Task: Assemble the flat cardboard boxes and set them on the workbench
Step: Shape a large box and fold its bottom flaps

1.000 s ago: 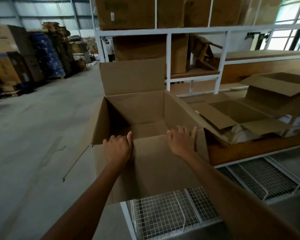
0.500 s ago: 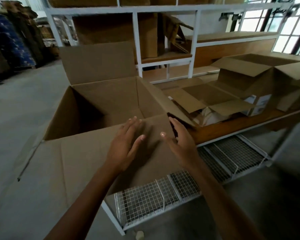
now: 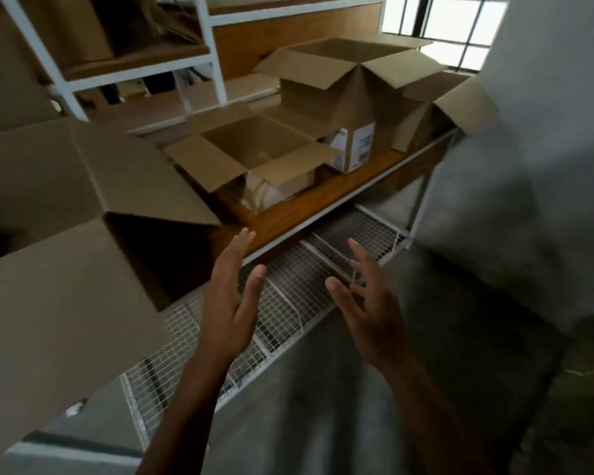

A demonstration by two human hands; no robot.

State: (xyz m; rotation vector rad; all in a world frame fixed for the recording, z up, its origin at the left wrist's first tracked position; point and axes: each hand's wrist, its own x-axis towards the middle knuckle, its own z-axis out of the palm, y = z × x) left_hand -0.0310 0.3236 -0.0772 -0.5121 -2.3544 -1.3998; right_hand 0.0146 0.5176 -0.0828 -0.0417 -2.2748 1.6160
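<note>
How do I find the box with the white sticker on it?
Look along the wooden workbench in front of the white shelf frame. Behind the low open box near the bench's front edge stands a taller open box. It alone shows a white printed label low on its side.

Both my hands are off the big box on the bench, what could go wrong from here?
1. The big box sits at the front edge of the workbench, and neither the left hand nor the right hand steadies it; it might tip off.
2. Its side flap reaches toward the small open box; pushing it along could shove that one.
</note>
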